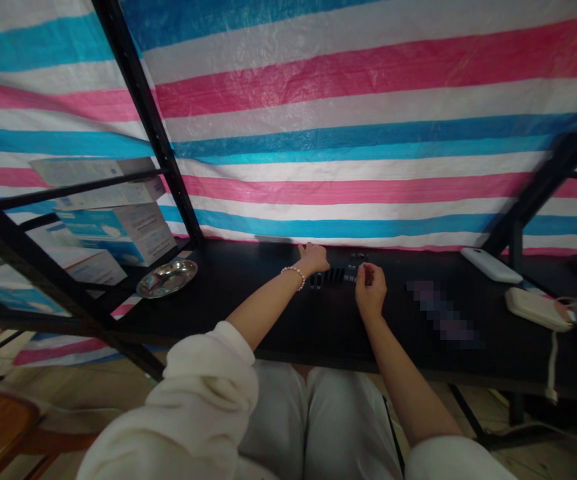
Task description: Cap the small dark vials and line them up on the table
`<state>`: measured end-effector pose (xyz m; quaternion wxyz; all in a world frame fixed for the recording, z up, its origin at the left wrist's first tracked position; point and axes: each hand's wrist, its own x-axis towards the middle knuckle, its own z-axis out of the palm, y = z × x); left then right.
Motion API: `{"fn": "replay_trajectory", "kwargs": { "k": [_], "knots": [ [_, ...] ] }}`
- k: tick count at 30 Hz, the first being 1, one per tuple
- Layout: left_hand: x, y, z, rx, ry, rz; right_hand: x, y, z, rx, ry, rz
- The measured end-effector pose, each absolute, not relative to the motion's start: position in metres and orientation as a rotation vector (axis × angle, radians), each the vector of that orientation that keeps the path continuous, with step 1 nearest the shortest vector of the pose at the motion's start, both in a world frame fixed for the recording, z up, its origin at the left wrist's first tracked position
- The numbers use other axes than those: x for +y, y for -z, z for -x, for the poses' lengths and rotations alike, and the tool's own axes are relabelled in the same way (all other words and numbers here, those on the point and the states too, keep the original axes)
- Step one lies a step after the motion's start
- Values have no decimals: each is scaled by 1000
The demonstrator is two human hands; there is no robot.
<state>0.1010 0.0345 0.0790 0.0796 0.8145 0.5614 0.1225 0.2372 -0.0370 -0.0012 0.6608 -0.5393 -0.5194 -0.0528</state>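
Note:
My left hand (314, 259) is at the far side of the black tabletop, a beaded bracelet on its wrist. Its fingers look curled and closed, and what they may hold is hidden. My right hand (371, 287) is pinched shut over the table, thumb and fingers together; anything between them is too small to name. Between the hands stands a row of small dark pieces (335, 275). Beside it, near my right fingertips, lie small clear or silvery pieces (350, 278). More tiny pieces (359, 257) lie just behind my right hand.
A shiny metal dish (167, 279) rests at the left, near stacked blue-and-white boxes (118, 230). To the right are a blurred-out flat object (443, 313), a white oblong device (491, 265) and a white box with a cable (538, 309). Black shelf posts (143, 113) flank the table; striped sheeting hangs behind.

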Motion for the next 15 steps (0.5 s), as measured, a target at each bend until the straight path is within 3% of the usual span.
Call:
{"fn": "replay_trajectory", "kwargs": {
  "k": [7, 15],
  "knots": [
    [35, -77, -104, 1738, -111, -2478, -39, -1, -238, -1179, 135, 1217],
    [39, -69, -107, 1731, -126, -2488, -40, -2, -238, -1182, 125, 1207]
  ]
}}
